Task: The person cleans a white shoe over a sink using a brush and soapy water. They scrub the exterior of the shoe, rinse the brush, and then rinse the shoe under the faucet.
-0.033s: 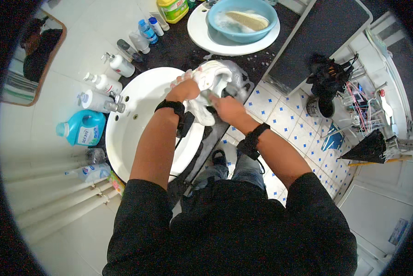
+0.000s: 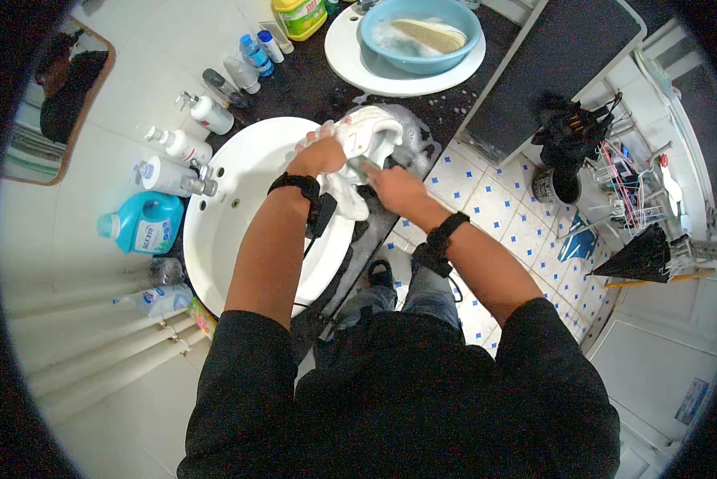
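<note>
A wet white shoe (image 2: 378,130) lies tilted across the right rim of the near sink, its opening toward my right hand. My left hand (image 2: 324,154) is closed around its left side, with fingers over the upper. In my closed right hand (image 2: 398,189) is a pale greenish brush (image 2: 365,166), pressed at the shoe's opening; its bristles are hidden. A loose white part of the shoe (image 2: 349,199), perhaps its tongue, hangs down below the hands. White suds (image 2: 414,136) cover the counter just right of the shoe.
The white sink (image 2: 215,275) is beneath my left forearm. Another sink at the back holds a blue basin (image 2: 422,65) with a soapy shoe (image 2: 430,36), sole up. Bottles and a blue detergent jug (image 2: 144,223) line the wall. A drying rack (image 2: 626,180) stands right.
The loose white part hanging from the shoe has shifted slightly left. My right hand and the brush have moved very slightly; my left hand keeps its place.
</note>
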Tool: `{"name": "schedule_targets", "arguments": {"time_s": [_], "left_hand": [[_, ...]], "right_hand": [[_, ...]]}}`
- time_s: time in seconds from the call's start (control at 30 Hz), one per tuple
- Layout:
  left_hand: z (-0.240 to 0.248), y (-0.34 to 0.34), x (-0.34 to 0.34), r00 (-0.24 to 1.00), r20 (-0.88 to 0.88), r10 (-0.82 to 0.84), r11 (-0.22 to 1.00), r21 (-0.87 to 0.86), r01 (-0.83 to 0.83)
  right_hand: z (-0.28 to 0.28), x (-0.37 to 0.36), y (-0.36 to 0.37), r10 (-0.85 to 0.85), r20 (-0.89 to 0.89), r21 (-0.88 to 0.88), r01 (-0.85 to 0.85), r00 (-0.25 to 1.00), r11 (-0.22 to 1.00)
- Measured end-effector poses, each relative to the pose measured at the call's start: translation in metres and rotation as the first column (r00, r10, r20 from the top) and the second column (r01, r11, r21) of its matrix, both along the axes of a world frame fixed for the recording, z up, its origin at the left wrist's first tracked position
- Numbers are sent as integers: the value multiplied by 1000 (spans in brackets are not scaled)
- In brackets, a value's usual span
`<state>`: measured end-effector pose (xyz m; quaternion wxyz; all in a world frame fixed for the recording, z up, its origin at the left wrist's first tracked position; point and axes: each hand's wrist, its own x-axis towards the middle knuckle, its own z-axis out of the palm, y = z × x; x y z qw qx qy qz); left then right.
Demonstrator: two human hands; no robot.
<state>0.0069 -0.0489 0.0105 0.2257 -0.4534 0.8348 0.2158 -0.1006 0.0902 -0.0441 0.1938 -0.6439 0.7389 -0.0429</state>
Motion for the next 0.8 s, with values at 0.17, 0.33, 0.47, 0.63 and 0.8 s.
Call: {"name": "schedule_targets", "arguments": {"time_s": [0.17, 0.33, 0.47, 0.63, 0.8], "left_hand": [[-27, -22, 6, 986, 167, -16, 999, 41, 9], [-3, 4, 2, 990, 127, -65, 996, -48, 71], [28, 17, -2, 995, 69, 72, 997, 25, -74], [12, 4, 3, 998, 54, 40, 999, 15, -41], [-3, 3, 3, 998, 62, -6, 999, -46, 9]], "right_hand": [[33, -21, -14, -169, -131, -30, 166, 977, 986], [17, -1, -6, 9, -19, 1, -9, 1000, 1000], [39, -19, -11, -199, -79, 11, 200, 977, 980], [22, -4, 1, 40, -114, 5, -40, 993, 999], [19, -8, 10, -25, -145, 30, 29, 989, 999]]}}
